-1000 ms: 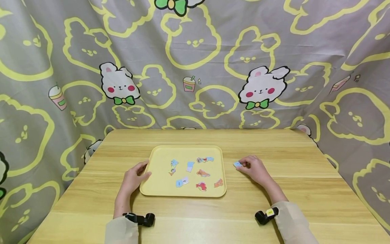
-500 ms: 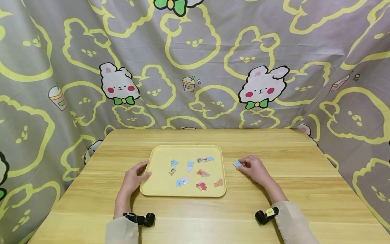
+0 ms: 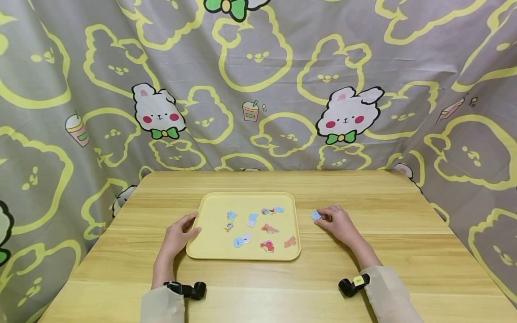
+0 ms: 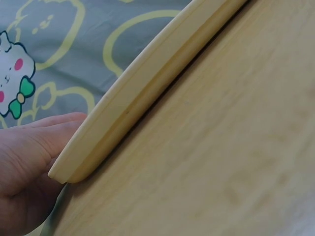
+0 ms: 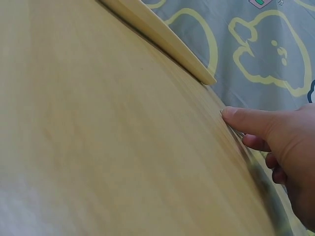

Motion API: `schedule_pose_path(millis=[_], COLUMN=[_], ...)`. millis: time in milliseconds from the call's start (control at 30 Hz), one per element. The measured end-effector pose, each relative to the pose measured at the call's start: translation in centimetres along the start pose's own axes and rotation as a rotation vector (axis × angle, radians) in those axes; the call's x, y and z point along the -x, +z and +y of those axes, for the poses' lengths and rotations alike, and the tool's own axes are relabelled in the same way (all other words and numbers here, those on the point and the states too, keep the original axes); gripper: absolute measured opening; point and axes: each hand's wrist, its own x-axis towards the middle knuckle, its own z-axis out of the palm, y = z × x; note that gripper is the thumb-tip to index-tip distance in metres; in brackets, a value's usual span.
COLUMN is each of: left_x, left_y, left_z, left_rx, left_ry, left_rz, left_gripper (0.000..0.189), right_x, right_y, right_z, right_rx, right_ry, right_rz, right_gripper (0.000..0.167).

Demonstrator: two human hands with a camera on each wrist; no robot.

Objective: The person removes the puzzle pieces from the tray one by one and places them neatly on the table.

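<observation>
In the head view, my left hand (image 3: pixel 177 233) holds the left side of a yellow tray (image 3: pixel 210 249), thumb over the rim and fingers along the outside. The left wrist view shows that hand (image 4: pixel 34 162) at the end of the tray's side wall (image 4: pixel 142 93). My right hand (image 3: pixel 337 224) pinches a small light-blue puzzle piece (image 3: pixel 315 216) by its right edge, on the table just right of the tray. In the right wrist view, the thumb and fingers of this hand (image 5: pixel 280 137) come together low at the table, and the piece is mostly hidden.
Several puzzle pieces lie apart on the tray, among them a blue and lilac one (image 3: pixel 252 220), a red one (image 3: pixel 267 246) and an orange one (image 3: pixel 290 242). The wooden table (image 3: pixel 266 287) backs onto a grey patterned curtain (image 3: pixel 258 134).
</observation>
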Motion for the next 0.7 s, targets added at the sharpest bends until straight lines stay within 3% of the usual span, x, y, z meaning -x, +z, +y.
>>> schedule_pose_path(millis=[700], left_x=[-0.03], left_y=[0.07], left_z=[-0.17], left_rx=[-0.006], left_ry=[0.010], left_rz=[-0.002], left_gripper=[0.055], right_x=[0.02], right_y=[-0.04], right_z=[-0.01], right_rx=[0.015], right_ry=[-0.005], right_rz=[-0.011], right_gripper=[0.040])
